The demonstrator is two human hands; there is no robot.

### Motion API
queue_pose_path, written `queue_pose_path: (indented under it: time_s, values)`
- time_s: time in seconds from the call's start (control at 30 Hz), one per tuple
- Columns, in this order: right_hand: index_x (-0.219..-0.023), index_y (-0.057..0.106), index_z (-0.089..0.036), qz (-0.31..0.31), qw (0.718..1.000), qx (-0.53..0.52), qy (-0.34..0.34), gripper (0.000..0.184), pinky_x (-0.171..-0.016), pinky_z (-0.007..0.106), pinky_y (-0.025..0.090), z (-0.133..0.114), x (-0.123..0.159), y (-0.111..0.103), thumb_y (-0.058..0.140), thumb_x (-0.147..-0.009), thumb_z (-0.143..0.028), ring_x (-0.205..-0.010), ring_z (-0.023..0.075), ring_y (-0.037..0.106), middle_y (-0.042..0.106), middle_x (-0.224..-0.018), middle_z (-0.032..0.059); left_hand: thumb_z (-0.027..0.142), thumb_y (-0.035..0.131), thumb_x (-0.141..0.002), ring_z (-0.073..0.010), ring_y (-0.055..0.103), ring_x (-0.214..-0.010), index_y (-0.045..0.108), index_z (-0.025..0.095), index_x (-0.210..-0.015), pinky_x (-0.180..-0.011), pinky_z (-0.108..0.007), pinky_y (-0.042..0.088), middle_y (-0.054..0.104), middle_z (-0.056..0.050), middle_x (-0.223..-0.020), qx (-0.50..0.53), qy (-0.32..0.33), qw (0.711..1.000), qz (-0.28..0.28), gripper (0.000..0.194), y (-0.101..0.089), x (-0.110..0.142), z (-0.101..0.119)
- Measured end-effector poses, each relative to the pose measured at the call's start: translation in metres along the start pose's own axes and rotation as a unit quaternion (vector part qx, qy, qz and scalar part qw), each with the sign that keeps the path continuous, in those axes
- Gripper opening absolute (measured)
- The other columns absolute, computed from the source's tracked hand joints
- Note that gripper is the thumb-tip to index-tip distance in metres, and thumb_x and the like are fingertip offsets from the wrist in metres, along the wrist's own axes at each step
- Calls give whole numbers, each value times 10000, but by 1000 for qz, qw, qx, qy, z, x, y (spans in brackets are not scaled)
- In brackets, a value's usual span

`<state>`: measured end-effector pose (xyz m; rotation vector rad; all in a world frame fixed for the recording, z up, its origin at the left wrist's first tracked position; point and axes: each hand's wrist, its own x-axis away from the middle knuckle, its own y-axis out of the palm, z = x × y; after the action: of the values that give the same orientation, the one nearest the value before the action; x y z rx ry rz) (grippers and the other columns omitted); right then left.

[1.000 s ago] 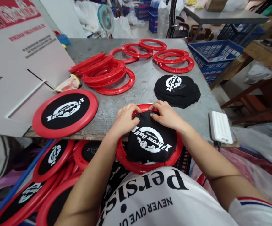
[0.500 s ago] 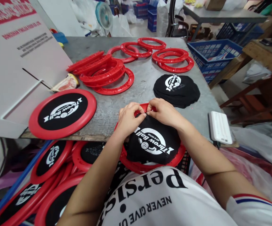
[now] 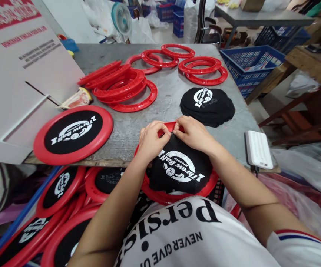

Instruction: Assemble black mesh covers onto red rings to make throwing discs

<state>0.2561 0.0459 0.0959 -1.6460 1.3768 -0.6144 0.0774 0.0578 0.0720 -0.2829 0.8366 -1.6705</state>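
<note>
Fingers (image 3: 164, 130) of both hands pinch the far edge of a black mesh disc (image 3: 178, 168), bunched together at the 12 o'clock point of a red ring (image 3: 160, 194). Left hand (image 3: 151, 142) and right hand (image 3: 195, 134) nearly touch there, fingertips curled narrow, tucking fabric against the rim. Disc lies toward 6 o'clock from the fingers, draped loose over the ring, which juts past the near edge of the grey surface (image 3: 174, 96) toward the person's chest. Neither hand is clearly nearer; both sit on the same short arc. Stack of spare mesh discs (image 3: 207, 105) at 1 o'clock, finished disc (image 3: 73, 133) at 9 o'clock, bare red rings (image 3: 127, 89) farther off at 11 o'clock.
</note>
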Motion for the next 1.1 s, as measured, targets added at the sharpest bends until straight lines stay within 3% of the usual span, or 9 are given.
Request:
queue_pose_path:
  time_s: [0.37, 0.6, 0.83, 1.0, 1.1]
  values:
    - [-824, 569, -211, 42, 998, 43, 12, 124, -745, 338, 374, 3, 2, 10, 502, -928, -211, -845, 223, 583, 687, -897, 61, 174, 622, -838, -212, 642, -1023, 604, 222, -745, -922, -370, 436, 702, -7, -987, 9, -16, 1000, 19, 106, 6, -3, 0]
    - [-781, 557, -208, 28, 998, 45, 22, 163, -749, 321, 375, 3, -1, 13, 489, -929, -194, -830, 202, 582, 683, -900, 61, 141, 596, -805, -193, 622, -902, 580, 214, -705, -835, -343, 427, 671, 2, -886, 2, -40, 999, 15, 124, 9, -5, 0]
    - [-801, 576, -203, 24, 996, 60, 57, 174, -703, 318, 352, 2, -3, 14, 475, -943, -216, -810, 201, 582, 682, -887, 66, 171, 599, -801, -206, 622, -862, 568, 209, -664, -865, -380, 441, 668, -6, -838, -9, -107, 994, 3, 145, 10, -13, 5]
    - [-832, 594, -202, 1, 997, 42, 66, 170, -725, 313, 371, 9, -4, 14, 470, -948, -208, -836, 205, 597, 692, -928, 72, 205, 584, -824, -222, 653, -947, 625, 216, -783, -934, -396, 479, 700, -25, -934, 33, -66, 997, -35, 59, 14, -16, -11]
    - [-931, 629, -202, 1, 997, 28, 72, 125, -787, 324, 402, 19, -2, 14, 504, -933, -203, -920, 231, 615, 709, -1001, 77, 142, 549, -810, -222, 645, -1114, 612, 218, -904, -1028, -396, 470, 696, -57, -1140, 75, -15, 997, -9, 136, 15, -8, -23]
